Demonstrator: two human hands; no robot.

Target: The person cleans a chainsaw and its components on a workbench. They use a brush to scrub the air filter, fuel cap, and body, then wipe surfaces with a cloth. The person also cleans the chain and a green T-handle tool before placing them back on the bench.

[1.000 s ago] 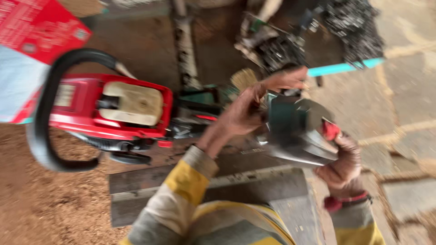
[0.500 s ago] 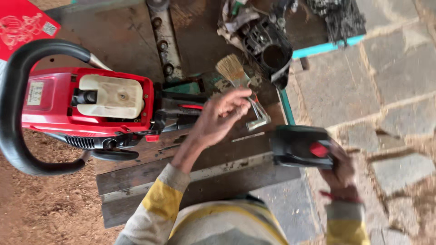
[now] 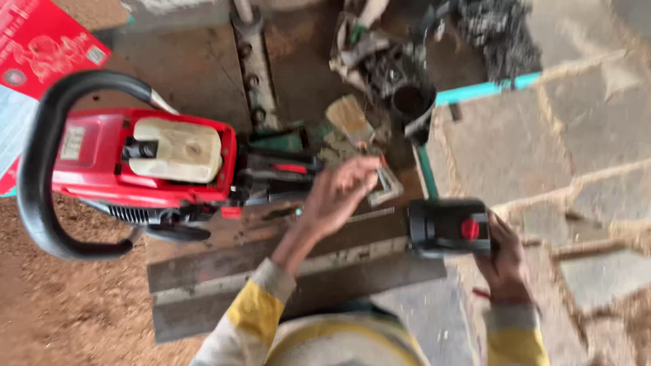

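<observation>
Chainsaw body [image 3: 142,166], red with a cream filter cover and a black loop handle, lies on its side at the left of my view, on a dark plank [image 3: 224,261] over sawdust ground. Red printed card [image 3: 41,41] sits in the top left corner.

Moving right: my left hand [image 3: 339,196] is stretched forward over the plank, just right of the saw's open end. Fingers [image 3: 363,173] are loosely curled and partly apart, tips touching or just above a small pale metal piece [image 3: 386,186]. Motion blur; I cannot tell whether it is pinched yet.

Above it lie a worn brush [image 3: 349,115] and a grimy engine part with a dark round bore [image 3: 407,102]. A heap of saw chain [image 3: 498,34] is at the top right.

Further right: my right hand [image 3: 505,261] grips a black housing with a red round knob [image 3: 451,227], fingers wrapped round its right edge, holding it just off the plank's end over the stone paving [image 3: 576,135].

Judgement: the housing is secure, so the care belongs to the left hand.
- Approach the small piece from above, thumb and forefinger on opposite edges.
- Keep the wrist clear of the saw's exposed end.
- Hold the housing level and still meanwhile, knob upward.
- Lift slowly; small parts vanish easily in sawdust.
</observation>
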